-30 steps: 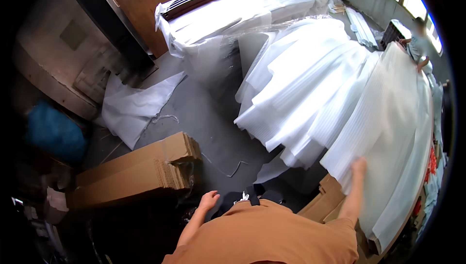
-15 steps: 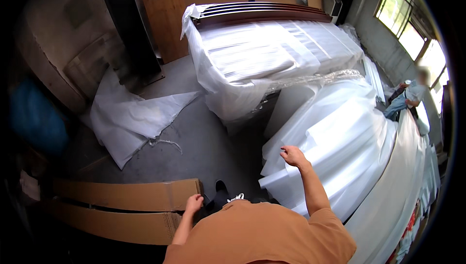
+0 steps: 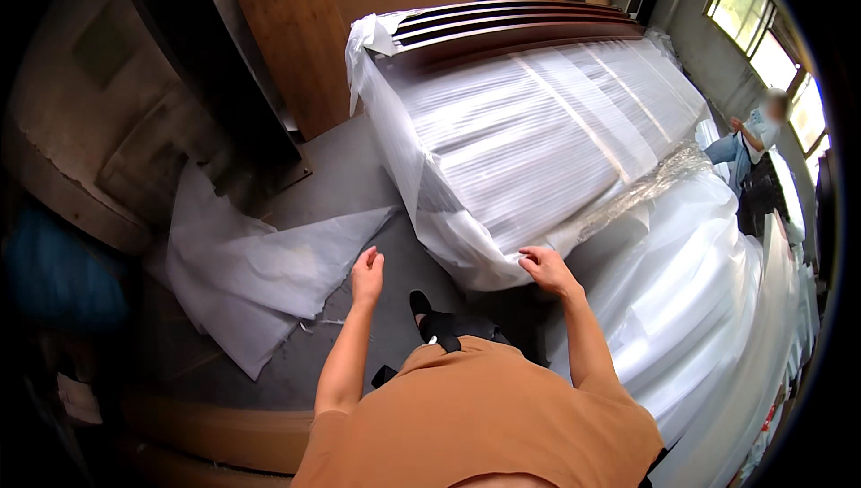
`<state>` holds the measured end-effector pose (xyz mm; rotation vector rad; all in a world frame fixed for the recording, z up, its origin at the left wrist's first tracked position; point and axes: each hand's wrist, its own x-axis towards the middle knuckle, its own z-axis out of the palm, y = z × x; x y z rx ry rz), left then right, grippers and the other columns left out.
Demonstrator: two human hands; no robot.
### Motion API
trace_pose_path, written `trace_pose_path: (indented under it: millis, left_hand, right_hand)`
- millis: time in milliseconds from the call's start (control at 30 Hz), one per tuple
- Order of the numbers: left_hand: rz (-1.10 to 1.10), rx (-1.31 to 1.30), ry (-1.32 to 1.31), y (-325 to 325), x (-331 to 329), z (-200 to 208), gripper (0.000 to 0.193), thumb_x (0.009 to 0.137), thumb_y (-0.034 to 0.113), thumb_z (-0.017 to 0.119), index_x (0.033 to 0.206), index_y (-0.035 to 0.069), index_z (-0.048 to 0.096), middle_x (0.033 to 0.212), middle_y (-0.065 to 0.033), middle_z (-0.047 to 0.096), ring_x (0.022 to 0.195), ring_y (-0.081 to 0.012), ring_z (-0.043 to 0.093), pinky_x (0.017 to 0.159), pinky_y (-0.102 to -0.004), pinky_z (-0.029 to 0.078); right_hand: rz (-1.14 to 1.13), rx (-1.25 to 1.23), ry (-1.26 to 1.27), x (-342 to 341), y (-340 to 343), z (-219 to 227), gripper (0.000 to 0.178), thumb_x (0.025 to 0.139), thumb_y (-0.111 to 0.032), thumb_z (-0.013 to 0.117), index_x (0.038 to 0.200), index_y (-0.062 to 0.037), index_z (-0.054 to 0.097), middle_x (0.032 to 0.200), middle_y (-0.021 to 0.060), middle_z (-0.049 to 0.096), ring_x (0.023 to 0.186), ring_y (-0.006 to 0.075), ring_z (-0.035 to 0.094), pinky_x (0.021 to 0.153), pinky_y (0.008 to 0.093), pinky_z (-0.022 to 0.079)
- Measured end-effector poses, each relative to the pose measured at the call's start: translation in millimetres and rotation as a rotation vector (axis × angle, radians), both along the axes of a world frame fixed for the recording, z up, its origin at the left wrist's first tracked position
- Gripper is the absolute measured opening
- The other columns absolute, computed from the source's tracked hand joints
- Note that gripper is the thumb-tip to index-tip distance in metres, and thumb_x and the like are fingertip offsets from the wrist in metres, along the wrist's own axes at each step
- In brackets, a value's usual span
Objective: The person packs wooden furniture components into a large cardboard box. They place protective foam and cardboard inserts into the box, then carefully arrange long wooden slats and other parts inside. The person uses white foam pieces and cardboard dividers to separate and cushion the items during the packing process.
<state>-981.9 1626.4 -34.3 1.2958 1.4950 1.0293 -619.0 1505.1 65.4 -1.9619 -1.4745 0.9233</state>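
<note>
Grey workroom floor, with a white-wrapped stack standing on it

Bright windows sit in the wall at the upper right, while a brown board and a tall dark panel lean at the upper left. Between these sides stands the stack, ahead and slightly to the right of the person, its ribbed white wrapping crossed by pale bands. Dark reddish slats lie along its far edge, and crumpled clear film runs down its right side.

The right hand is at the near corner of the wrapping, thumb and forefinger drawn close together at its edge; whether they pinch the sheet or only meet it, I cannot tell. The left hand is raised near the tip of a rumpled white sheet on the floor, fingers loosely bent, nothing visible in its grasp.

Layered white foam sheets spread to the right of the stack. Cardboard cartons lie in shadow at the lower left, with a blue bundle farther up that side. Beyond the foam, near the windows, a co-worker in a light top is well apart from both hands.
</note>
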Motion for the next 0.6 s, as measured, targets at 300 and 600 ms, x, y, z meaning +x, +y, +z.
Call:
trace_pose_path:
  millis: [300,600]
  left_hand:
    - [0.076,0.183,0.047,302.2,1.3,90.8,0.044,0.083,0.016,0.064,0.121,-0.001,0.051,0.112,-0.0146,0.059,0.097,-0.0224,0.059,0.086,-0.0332,0.047]
    - [-0.117,0.272,0.389,593.1,62.0,106.8,0.095,0.069,0.040,0.075,0.141,0.009,0.020,0.139,-0.0187,0.023,0.127,-0.0362,0.031,0.101,-0.0488,0.032]
  right_hand:
    - [0.045,0.279,-0.047,-100.5,323.8,-38.2,0.057,0.079,-0.031,0.062,0.125,0.0006,0.049,0.117,0.0231,0.052,0.111,0.0360,0.049,0.094,0.0399,0.040]
    - [-0.300,0.015,-0.197,-165.7,457.6,-70.6,0.069,0.078,-0.031,0.064,0.134,-0.0012,0.036,0.125,0.0194,0.045,0.117,0.0367,0.042,0.094,0.0521,0.033]
